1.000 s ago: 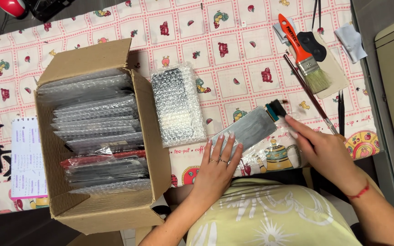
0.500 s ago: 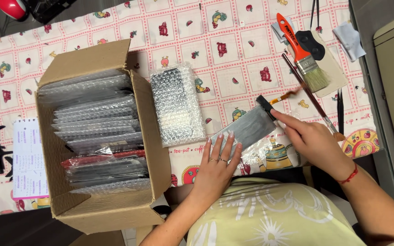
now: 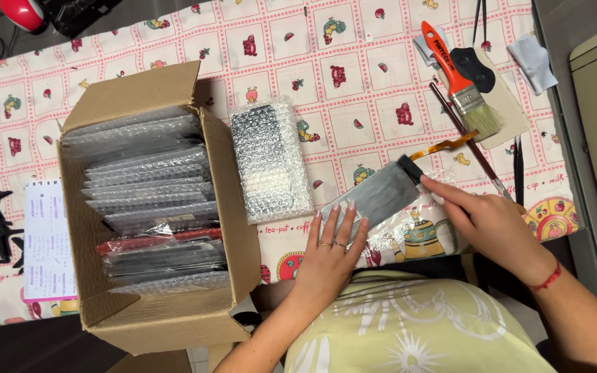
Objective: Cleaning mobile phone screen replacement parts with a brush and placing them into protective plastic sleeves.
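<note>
Left hand (image 3: 332, 238) lies flat, fingers spread, pinning near end of grey panel (image 3: 376, 196) on tablecloth (image 3: 354, 90). Right hand (image 3: 492, 224) has fingers extended, released, tips touching panel's far end by black strip (image 3: 410, 168); nothing gripped.

Panel sits tilted, between bubble-wrapped pack (image 3: 269, 159) and brushes (image 3: 463, 83), over clear film (image 3: 395, 235).

Risks I see:
- Orange flex ribbon (image 3: 447, 146) sticks out, near thin brush; could snag or crease, I judge.
- Film underneath is slick; panel may skate if left palm lifts.
- Box (image 3: 153, 207) is well apart; no hazard.
</note>
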